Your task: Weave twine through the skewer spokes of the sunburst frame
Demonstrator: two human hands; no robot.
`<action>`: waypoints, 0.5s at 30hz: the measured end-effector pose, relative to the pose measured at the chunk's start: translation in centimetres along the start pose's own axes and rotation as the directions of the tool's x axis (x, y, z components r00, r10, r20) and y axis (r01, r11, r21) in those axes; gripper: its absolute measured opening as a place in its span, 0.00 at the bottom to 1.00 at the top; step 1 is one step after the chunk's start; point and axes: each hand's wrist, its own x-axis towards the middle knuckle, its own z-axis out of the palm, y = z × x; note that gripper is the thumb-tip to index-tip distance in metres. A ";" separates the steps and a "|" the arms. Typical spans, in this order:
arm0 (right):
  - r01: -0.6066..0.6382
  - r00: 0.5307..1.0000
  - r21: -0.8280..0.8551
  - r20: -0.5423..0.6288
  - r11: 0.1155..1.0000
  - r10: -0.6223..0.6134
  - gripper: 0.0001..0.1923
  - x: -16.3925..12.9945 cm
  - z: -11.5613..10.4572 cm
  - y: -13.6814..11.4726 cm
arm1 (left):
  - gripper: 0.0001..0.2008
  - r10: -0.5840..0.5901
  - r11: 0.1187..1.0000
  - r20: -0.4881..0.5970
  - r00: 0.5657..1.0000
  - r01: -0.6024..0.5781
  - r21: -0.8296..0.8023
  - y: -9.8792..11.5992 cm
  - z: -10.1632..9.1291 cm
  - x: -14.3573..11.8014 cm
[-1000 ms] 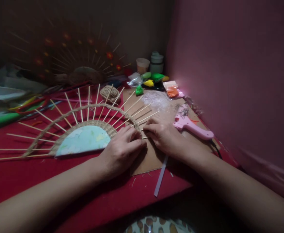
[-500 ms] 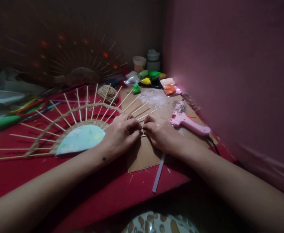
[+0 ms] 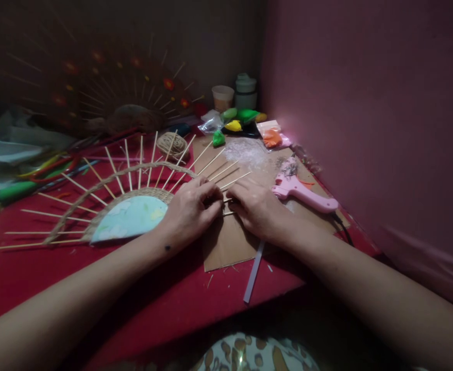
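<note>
Hands meet at frame centre: left hand (image 3: 189, 211) and right hand (image 3: 252, 207), fingers closed, pinching sticks of the half-round woven fan (image 3: 126, 198); pink glue gun (image 3: 302, 194) lies right.

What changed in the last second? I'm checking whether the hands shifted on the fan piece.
The left hand slid up from the fan's lower right edge onto the skewer bases, fingers curling to meet the right hand, which barely moved. The half-round fan frame, pink glue gun and twine ball stayed put.
</note>
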 end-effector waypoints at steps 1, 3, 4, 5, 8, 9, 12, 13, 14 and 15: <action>0.004 1.000 0.004 -0.002 1.000 -0.004 0.08 0.0 0.0 0.0 | 0.04 0.002 1.000 -0.003 1.000 -0.002 -0.001 -0.1 0.0 0.0; 0.017 1.000 0.015 -0.004 1.000 -0.017 0.08 0.0 0.2 0.2 | 0.04 0.014 1.000 -0.005 1.000 -0.014 -0.002 -0.2 -0.1 0.1; 0.023 1.000 0.018 -0.007 1.000 -0.023 0.08 -0.1 0.3 0.2 | 0.04 0.022 1.000 -0.002 1.000 -0.022 -0.001 -0.3 -0.1 0.2; 0.028 1.000 0.018 -0.012 0.999 -0.028 0.08 -0.1 0.4 0.3 | 0.05 0.027 1.000 0.000 1.000 -0.027 0.006 -0.4 -0.2 0.3; 0.035 0.999 0.016 -0.025 0.999 -0.034 0.09 -0.2 0.6 0.4 | 0.05 0.035 0.997 0.012 0.999 -0.036 0.062 -0.6 -0.2 0.5; 0.037 0.999 0.016 -0.028 0.999 -0.036 0.09 -0.2 0.6 0.4 | 0.05 0.043 0.995 0.019 0.999 -0.044 0.089 -0.7 -0.1 0.6; 0.041 0.999 0.022 -0.030 0.999 -0.040 0.10 -0.2 0.5 0.4 | 0.07 0.073 0.984 0.044 0.996 -0.079 0.162 -0.8 0.1 0.7; 0.040 0.999 0.025 -0.029 0.999 -0.039 0.10 -0.2 0.4 0.4 | 0.08 0.081 0.980 0.049 0.996 -0.088 0.180 -0.9 0.3 0.7; 0.036 0.999 0.027 -0.025 0.999 -0.035 0.10 -0.2 0.4 0.3 | 0.08 0.086 0.976 0.051 0.995 -0.095 0.194 -0.9 0.3 0.7; 0.030 0.999 0.030 -0.022 0.999 -0.029 0.10 -0.2 0.4 0.3 | 0.08 0.090 0.974 0.051 0.995 -0.099 0.206 -0.9 0.4 0.8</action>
